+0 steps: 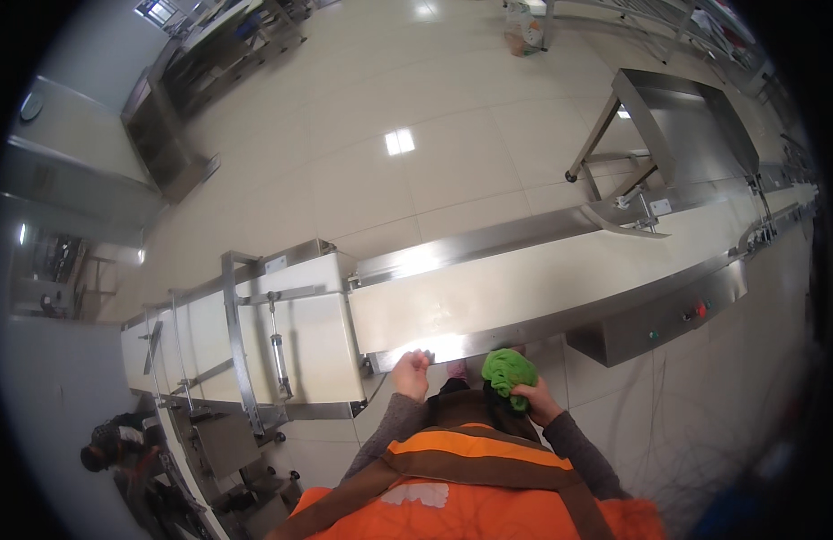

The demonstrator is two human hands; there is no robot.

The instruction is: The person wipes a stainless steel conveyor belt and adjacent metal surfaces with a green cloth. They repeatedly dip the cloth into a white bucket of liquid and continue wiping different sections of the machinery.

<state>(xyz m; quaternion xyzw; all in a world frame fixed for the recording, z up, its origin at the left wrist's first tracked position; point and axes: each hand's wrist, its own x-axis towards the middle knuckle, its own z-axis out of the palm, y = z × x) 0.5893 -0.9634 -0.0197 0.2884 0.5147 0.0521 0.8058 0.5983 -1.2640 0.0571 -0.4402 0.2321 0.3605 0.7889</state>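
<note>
Clamping green cloth (509, 370) in a grip by the right hand (541, 402) at five o'clock, near the metal edge (560, 322); holding left hand (411, 373) at nine o'clock from it, grip impossible to tell. Possibly snagging loose folds, if dragged across the edge.

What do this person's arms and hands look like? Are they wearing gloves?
No gloves show: the bare left hand and the bare right hand are uncovered. The long, dark greyish cloth left sleeve and the matching right sleeve reach about to the wrists. I can't make out any markings on them.
</note>
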